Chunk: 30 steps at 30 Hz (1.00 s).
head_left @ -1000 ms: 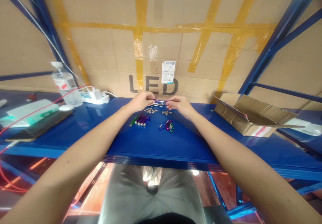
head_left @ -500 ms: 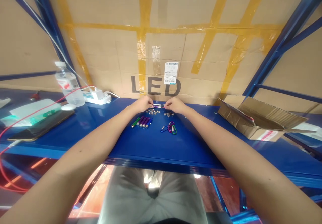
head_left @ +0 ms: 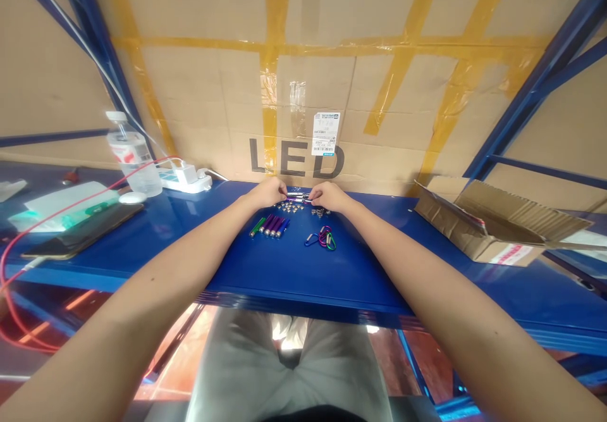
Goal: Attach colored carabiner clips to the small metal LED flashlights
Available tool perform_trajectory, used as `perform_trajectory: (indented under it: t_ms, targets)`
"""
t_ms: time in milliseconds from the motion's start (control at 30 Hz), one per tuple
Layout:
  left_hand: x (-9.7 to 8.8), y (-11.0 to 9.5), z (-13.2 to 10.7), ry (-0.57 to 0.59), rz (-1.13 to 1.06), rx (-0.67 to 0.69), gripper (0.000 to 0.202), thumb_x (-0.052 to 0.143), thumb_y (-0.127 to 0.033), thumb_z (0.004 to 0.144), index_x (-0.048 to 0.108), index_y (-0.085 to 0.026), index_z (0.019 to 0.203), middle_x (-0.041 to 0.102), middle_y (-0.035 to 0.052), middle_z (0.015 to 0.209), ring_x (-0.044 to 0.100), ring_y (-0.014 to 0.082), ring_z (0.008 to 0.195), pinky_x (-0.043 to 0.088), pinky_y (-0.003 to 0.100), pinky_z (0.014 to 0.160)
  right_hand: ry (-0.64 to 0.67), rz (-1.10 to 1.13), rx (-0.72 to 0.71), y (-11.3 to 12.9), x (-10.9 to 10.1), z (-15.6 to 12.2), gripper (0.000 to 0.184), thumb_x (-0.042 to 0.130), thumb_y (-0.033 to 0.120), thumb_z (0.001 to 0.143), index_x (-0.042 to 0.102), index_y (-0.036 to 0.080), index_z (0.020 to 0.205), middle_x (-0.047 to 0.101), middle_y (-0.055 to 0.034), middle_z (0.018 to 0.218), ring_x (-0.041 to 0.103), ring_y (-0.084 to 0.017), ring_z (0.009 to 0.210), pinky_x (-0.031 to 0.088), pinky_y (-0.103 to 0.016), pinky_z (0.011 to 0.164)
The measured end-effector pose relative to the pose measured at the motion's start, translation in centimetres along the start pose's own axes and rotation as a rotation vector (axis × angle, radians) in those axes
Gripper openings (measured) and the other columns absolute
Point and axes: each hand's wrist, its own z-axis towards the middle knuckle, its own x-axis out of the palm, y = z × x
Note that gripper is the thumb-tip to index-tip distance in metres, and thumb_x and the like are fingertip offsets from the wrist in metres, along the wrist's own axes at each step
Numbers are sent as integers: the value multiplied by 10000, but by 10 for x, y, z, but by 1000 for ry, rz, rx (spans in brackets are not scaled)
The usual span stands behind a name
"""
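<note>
In the head view, the left hand [head_left: 268, 193] and the right hand [head_left: 329, 196] each have a closed grip on an end of a slim, shiny purple-and-silver rod [head_left: 300, 200], roughly level between them toward the back of the blue tabletop [head_left: 303, 279], near small metal pieces [head_left: 290, 207]. Finer details blur.
</note>
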Motion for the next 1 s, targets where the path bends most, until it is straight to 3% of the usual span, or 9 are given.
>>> perform_trajectory:
  t_ms: [167,267,367,500,667,767,867,933,1000]
  targets:
    - [-17,-15,-14,4,12,48,62,710,-219,719,768,-198,709,734,45,722,625,192,660,472,319,671,-52,-22,-31,2,-23,-16,81,701,101,827,761,156,830,793,-75,922,706,-185,842,533,-290,774]
    - [-31,-33,-25,213,23,99,116,734,-285,737,796,-216,807,764,41,791,665,198,715,480,298,681,6,-56,-54,1,-39,-30,111,667,179,865,761,161,807,774,-55,848,682,-181,779,517,-293,737]
    - [-42,-52,-34,441,-7,63,318,827,-359,661,813,-243,956,791,45,902,707,217,801,501,283,703,-6,-71,-64,0,-47,-44,134,649,193,856,757,171,782,756,-40,810,653,-177,725,502,-291,675]
    - [-53,-68,-43,630,65,81,584,910,-404,529,793,-272,1086,751,60,1233,681,270,1130,525,269,852,-22,-67,-27,7,-44,-57,160,608,216,875,736,175,787,736,-40,802,605,-164,617,449,-291,548]
    - [-56,-74,-48,825,184,0,930,874,-470,547,606,-257,1412,586,89,1497,552,305,1318,504,313,993,-84,-126,-225,17,-39,-62,169,589,190,870,730,174,780,747,-39,827,646,-177,741,478,-300,695]
    - [-52,-75,-47,825,232,12,964,859,-475,540,579,-226,1428,596,102,1471,562,317,1293,497,335,1012,-94,-123,-254,16,-37,-60,174,583,194,869,714,178,756,732,-31,785,633,-177,737,462,-305,695]
    - [-47,-77,-48,779,246,54,864,848,-502,570,630,-206,1351,650,100,1371,606,307,1226,498,339,993,-135,-101,-236,14,-35,-58,176,587,188,869,697,178,732,717,-26,758,621,-175,725,453,-306,683]
    - [-43,-79,-48,697,213,79,774,820,-508,627,647,-201,1315,667,95,1330,619,296,1205,494,339,983,-170,-19,-182,19,-35,-58,174,593,172,874,693,171,732,720,-34,766,632,-176,739,471,-304,695]
    - [-37,-81,-48,525,148,146,696,774,-483,704,630,-197,1322,670,95,1315,622,282,1198,485,346,984,-176,169,-79,27,-35,-60,154,598,149,888,694,157,768,738,-59,813,666,-177,776,513,-299,730]
